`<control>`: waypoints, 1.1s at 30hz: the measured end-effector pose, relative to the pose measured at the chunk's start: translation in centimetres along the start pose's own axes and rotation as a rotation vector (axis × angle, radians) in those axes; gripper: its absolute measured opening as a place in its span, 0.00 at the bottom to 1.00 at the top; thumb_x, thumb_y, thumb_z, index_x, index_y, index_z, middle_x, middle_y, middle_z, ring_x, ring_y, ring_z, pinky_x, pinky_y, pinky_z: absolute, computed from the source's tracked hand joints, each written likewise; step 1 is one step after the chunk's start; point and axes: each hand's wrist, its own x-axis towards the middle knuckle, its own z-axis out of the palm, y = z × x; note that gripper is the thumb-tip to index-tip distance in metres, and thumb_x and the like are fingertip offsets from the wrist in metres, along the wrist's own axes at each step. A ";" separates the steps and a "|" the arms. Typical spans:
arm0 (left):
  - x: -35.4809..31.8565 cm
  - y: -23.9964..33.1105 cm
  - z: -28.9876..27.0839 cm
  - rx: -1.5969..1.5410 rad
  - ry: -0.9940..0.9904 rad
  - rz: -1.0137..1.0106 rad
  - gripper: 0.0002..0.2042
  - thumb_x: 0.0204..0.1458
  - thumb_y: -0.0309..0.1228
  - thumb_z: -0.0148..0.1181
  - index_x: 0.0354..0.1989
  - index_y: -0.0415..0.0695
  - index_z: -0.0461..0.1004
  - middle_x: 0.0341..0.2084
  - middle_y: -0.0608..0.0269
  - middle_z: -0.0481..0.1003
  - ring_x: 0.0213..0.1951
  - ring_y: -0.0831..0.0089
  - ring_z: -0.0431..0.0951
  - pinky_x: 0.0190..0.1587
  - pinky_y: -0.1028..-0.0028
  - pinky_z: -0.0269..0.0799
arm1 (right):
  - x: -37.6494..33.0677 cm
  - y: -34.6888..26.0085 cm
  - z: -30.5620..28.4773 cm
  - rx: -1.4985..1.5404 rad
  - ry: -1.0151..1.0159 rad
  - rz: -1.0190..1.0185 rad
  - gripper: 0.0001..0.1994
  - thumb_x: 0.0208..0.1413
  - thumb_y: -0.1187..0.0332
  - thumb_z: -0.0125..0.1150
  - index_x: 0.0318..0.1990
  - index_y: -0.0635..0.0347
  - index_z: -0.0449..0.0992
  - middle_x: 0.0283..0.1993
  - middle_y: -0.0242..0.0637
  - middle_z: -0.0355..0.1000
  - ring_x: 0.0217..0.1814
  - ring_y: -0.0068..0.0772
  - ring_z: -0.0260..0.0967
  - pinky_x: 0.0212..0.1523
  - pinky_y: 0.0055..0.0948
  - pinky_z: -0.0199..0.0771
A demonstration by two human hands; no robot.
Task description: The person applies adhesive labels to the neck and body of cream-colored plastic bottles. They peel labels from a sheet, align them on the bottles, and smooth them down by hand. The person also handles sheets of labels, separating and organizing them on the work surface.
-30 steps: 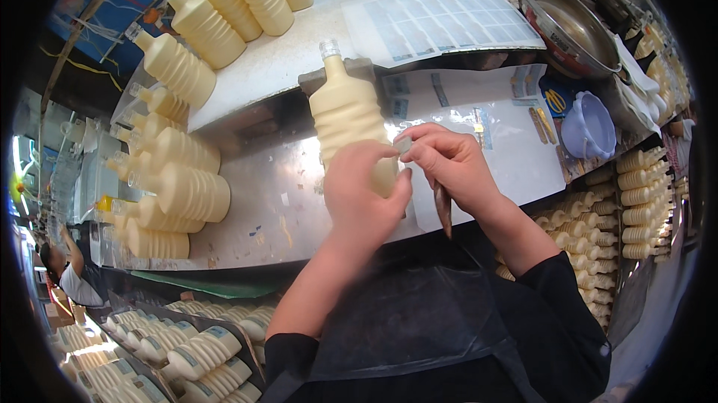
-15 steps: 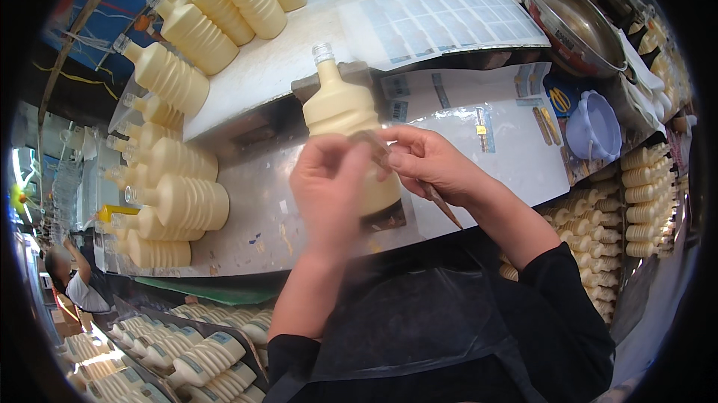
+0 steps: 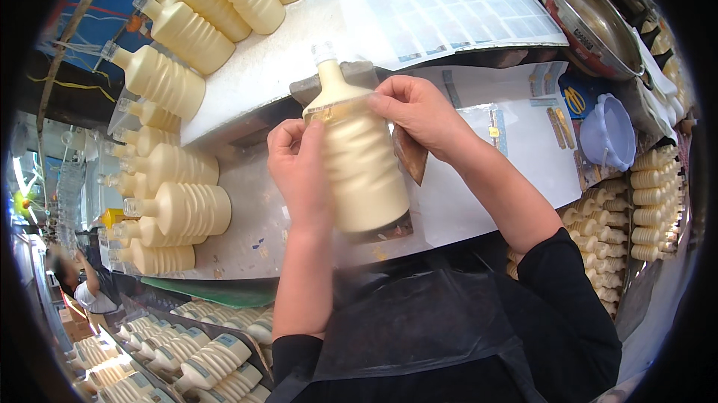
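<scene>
A cream-coloured ribbed bottle [image 3: 359, 171] with a clear neck lies in front of me, its neck pointing away, against a dark support. Across its shoulder runs a thin see-through decal strip [image 3: 340, 108]. My left hand [image 3: 299, 163] pinches near the strip's left end, slightly blurred, thumb against the bottle. My right hand [image 3: 422, 111] pinches the strip's right end between thumb and forefinger. Tucked under the right hand's other fingers is a brown pointed flat scraper [image 3: 410, 154], its tip toward me.
Several similar bottles [image 3: 187, 208] stand at the left and more at the far left. Decal sheets [image 3: 449, 14] lie on the raised white board. To the right are a lilac bucket [image 3: 609, 130], a metal basin [image 3: 591, 21] and racks of bottles [image 3: 598, 231].
My hands have moved apart and away from me, from over the bottle's middle to either side of its shoulder. The strip now spans the bottle.
</scene>
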 end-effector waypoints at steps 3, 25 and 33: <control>-0.1 0.3 0.5 -0.093 0.015 -0.034 0.04 0.57 0.23 0.62 0.34 0.44 0.72 0.30 0.72 0.73 0.34 0.84 0.70 0.42 0.80 0.68 | 0.4 0.6 0.2 -0.047 0.023 -0.026 0.11 0.62 0.62 0.63 0.35 0.61 0.76 0.28 0.25 0.71 0.24 0.10 0.62 0.22 0.17 0.62; 1.3 0.3 1.5 -0.082 -0.245 -0.262 0.25 0.63 0.38 0.60 0.61 0.40 0.59 0.50 0.53 0.72 0.47 0.74 0.75 0.47 0.73 0.75 | 0.1 -0.9 1.5 -0.318 0.156 -0.204 0.11 0.55 0.65 0.62 0.32 0.68 0.76 0.27 0.42 0.75 0.28 0.33 0.73 0.33 0.33 0.73; 1.2 0.0 1.3 -0.079 -0.282 -0.219 0.23 0.67 0.40 0.54 0.62 0.39 0.58 0.50 0.54 0.72 0.48 0.74 0.74 0.50 0.73 0.74 | 0.4 -0.2 0.8 -0.299 0.113 -0.198 0.09 0.61 0.66 0.61 0.40 0.64 0.76 0.27 0.24 0.69 0.28 0.13 0.63 0.29 0.20 0.66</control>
